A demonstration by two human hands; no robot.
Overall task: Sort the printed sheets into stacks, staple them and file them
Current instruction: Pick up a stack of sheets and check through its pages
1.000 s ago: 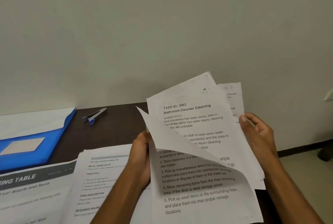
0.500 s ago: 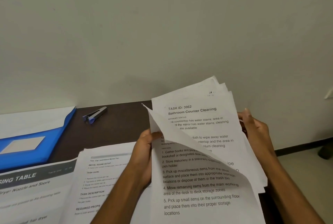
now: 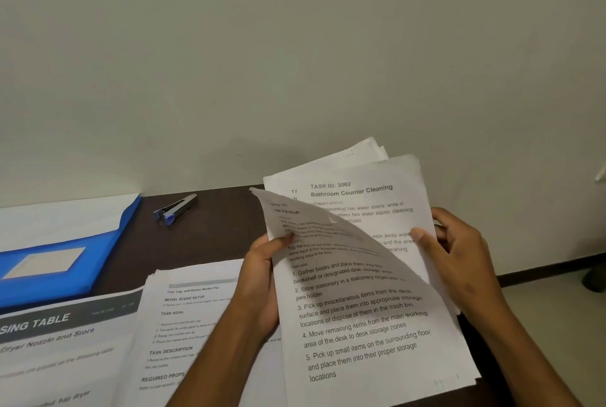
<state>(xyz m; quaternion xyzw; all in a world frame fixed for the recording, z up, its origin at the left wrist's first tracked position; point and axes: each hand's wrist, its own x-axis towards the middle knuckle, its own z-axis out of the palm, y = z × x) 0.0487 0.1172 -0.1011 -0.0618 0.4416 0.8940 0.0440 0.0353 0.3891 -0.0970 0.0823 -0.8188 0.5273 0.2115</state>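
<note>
A dark table [image 3: 213, 236] runs up to a pale wall [image 3: 295, 46] at the far side. Its right edge ends near the person's right arm, and past that edge there is light floor [image 3: 551, 315]. The brown strip in the middle of the table, between the papers and the wall, is bare.

A blue folder [image 3: 65, 262] lies at the far left with a white sheet tucked in it. A small stapler [image 3: 175, 209] sits on the bare strip, just right of the folder and apart from it. Near the left edge lies a big sheet with a dark title band [image 3: 49, 351]. Just right of it, and touching it, is a stack of printed sheets [image 3: 183, 318].

Both hands hold a bundle of printed sheets [image 3: 367, 334] up off the table, at the right side. The left hand [image 3: 262, 282] grips the bundle's left edge, thumb on the front and fingers curled behind. The front page bends forward at its top, so the page behind, headed "Bathroom Counter Cleaning" [image 3: 360, 196], shows. The right hand [image 3: 459, 259] grasps the right edge of those back pages, thumb pressed flat on the front and fingers wrapped behind. Both forearms reach up from the near edge.
</note>
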